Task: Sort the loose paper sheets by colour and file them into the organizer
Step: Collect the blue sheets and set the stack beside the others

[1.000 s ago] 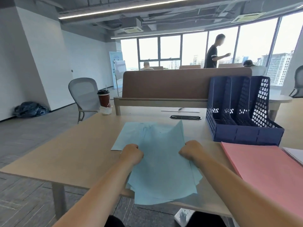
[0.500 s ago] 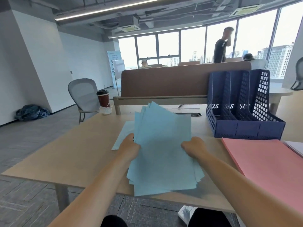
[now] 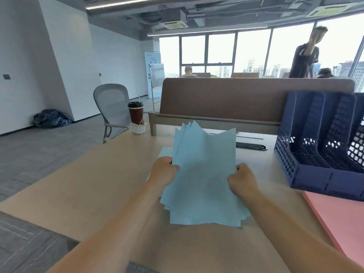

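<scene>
The surface (image 3: 88,184) fills the lower half of the frame. It is pale wood, with its left edge slanting from the lower left up toward the centre, and a broad stretch of bare wood lies between that edge and my left arm. A brown divider panel (image 3: 246,99) stands along its far side, across the upper middle of the frame.

At the right edge of the frame the dark blue organizer (image 3: 307,174) stands upright, its mesh-walled slots open toward me. Just beside its front edge, in the lower right, a pink paper stack (image 3: 338,217) lies flat and runs out of frame.

The blue sheets (image 3: 204,174) are in the centre, lifted and tilted up from the surface. Their top corners are fanned and their bottom edges are ragged. I cannot tell whether those bottom edges touch the wood. One more blue sheet (image 3: 164,152) lies flat behind them, with only its left corner showing.

My left hand (image 3: 163,170) grips the left edge of the sheaf with its thumb over the front. My right hand (image 3: 242,180) grips the right edge, and its fingers (image 3: 240,168) are curled round the paper. A strip of bare wood separates my right hand from the organizer.

Left of centre, by the end of the divider, a dark red cup (image 3: 136,115) with a black lid stands upright. A flat black strip (image 3: 251,146) lies on the surface between the sheaf's top edge and the organizer.
</scene>
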Demonstrator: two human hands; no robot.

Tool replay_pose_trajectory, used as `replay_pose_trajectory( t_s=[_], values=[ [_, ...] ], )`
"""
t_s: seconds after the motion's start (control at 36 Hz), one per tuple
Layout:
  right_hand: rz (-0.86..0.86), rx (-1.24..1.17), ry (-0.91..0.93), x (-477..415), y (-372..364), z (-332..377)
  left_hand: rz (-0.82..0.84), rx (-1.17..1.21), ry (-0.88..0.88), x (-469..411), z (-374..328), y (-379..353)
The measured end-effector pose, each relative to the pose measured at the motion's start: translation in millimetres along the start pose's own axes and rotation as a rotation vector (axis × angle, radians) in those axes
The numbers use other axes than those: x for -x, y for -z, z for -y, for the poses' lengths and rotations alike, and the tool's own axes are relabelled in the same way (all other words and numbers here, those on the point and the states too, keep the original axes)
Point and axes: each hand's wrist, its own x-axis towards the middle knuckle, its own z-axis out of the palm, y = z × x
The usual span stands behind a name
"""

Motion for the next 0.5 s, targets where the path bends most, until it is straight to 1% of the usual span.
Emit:
replay_pose_trajectory(
  t_s=[0.11, 0.25, 0.31, 0.42, 0.5],
  values=[
    [0.002, 0.174, 0.027, -9.6, -19.3, 2.6, 0.017, -0.147, 0.027, -15.6, 9.3, -2.2],
    [0.020, 0.253, 0.033, -11.1, -33.8, 0.4, -0.022, -0.253, 0.058, -25.0, 18.5, -4.9],
    [0.021, 0.280, 0.038, -12.4, -36.8, 0.4, -0.028, -0.254, 0.064, -28.4, 19.3, -4.4],
    [0.017, 0.299, 0.034, -13.7, -38.2, 2.0, -0.004, -0.182, 0.095, -34.6, 20.1, -3.3],
    [0.018, 0.276, 0.018, -13.0, -36.4, 3.5, 0.002, -0.156, 0.066, -36.4, 22.3, -4.6]
  ],
)
